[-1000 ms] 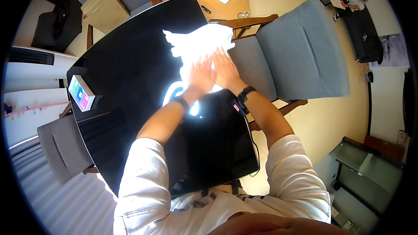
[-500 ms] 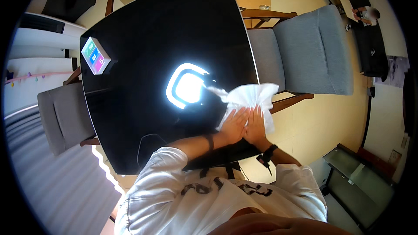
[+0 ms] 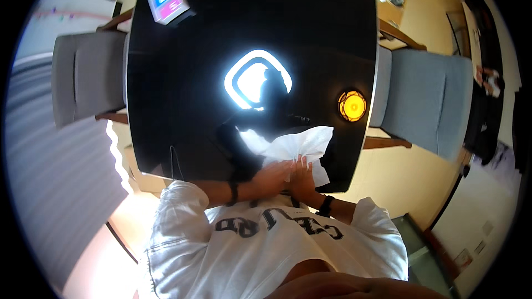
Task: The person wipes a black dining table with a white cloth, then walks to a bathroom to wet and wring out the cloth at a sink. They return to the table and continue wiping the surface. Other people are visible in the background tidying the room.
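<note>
Head view: near the front edge of the bench, the cloth lies under the right hand, its fingers straight; the left hand, alongside, is too blurred to tell. Uneven pressure could bunch the loose cloth. Half a second ago it overhung the right edge; now it lies inside.

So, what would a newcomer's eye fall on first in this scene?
Probably the bright white rounded-square reflection mid-table on the glossy black table. Next, the round amber glow near the table's right edge. Then the rumpled white cloth toward the near edge, with the left hand and right hand at it.
</note>
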Demonstrator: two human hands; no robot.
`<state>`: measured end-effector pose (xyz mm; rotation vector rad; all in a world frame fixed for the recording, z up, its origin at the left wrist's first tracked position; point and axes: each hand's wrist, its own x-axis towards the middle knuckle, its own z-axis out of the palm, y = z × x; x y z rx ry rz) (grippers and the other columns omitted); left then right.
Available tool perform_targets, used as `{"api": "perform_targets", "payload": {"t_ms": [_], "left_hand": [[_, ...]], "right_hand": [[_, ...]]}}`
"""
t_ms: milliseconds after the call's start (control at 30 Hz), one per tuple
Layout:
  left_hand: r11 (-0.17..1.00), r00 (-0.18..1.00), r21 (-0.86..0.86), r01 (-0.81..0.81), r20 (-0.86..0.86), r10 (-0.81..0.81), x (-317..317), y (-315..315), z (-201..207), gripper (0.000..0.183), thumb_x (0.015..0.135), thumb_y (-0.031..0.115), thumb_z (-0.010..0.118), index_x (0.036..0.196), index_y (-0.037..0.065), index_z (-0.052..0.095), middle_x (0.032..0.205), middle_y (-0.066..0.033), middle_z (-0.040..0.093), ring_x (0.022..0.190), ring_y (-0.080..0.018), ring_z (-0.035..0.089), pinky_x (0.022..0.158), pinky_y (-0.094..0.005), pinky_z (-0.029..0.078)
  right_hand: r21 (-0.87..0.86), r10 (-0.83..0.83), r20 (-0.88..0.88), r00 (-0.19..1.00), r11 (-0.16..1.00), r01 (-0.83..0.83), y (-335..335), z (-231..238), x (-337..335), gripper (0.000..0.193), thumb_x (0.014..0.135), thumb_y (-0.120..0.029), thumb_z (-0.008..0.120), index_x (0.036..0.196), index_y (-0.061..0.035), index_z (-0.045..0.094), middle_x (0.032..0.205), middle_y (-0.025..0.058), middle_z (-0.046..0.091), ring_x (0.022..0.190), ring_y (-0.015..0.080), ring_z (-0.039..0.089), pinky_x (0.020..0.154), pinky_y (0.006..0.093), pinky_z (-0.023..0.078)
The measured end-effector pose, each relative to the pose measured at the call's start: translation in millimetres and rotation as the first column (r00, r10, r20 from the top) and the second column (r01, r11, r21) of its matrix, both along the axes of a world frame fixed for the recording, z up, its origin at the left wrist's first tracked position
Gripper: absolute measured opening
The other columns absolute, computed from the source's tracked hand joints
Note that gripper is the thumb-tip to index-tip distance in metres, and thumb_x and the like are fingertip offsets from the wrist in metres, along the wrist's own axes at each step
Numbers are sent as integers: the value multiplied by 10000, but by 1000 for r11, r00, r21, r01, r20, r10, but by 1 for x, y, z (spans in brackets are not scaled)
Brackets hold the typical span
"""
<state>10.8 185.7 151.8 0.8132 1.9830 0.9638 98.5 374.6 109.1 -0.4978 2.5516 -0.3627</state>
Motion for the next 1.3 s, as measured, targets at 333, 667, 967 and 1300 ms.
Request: {"api": "perform_targets", "payload": {"t_ms": [333, 667, 967, 1300], "left_hand": [[948, 951, -76, -310, -17, 310, 10, -173, 9, 661, 909, 262, 596, 1443, -46, 355, 1492, -229, 384, 1403, -352, 346, 1163, -458, 240], [878, 865, -47, -477, -200, 459, -10, -293, -7, 657, 881, 239, 563, 1432, -65, 375, 1499, -210, 393, 1414, -323, 350, 1163, -456, 244], [813, 821, -205, -545, -327, 468, -47, -316, -20, 698, 876, 192, 523, 1479, -69, 285, 1558, -223, 285, 1468, -334, 242, 1183, -470, 185], [660, 713, -327, -676, -517, 474, -85, -294, -39, 761, 890, 210, 482, 1507, -90, 152, 1589, -288, 118, 1485, -442, 80, 1166, -577, 100]], "right_hand": [[89, 231, 101, 968, 967, -240, -175, 15, -69, 938, 817, -529, 647, 1467, 56, 311, 1549, 272, 242, 1454, 428, 188, 1158, 591, 143], [11, 319, 128, 939, 947, -323, -307, 22, -137, 904, 820, -473, 649, 1442, 100, 330, 1551, 299, 215, 1459, 447, 159, 1167, 574, 120], [-29, 317, -123, 940, 946, -323, -352, -5, -177, 788, 866, -374, 528, 1454, 104, 312, 1560, 304, 205, 1472, 444, 145, 1175, 555, 130], [-204, 298, -368, 881, 898, -389, -357, -20, -243, 672, 904, -329, 496, 1466, 12, 360, 1576, 226, 253, 1491, 332, 181, 1203, 431, 122]]}}
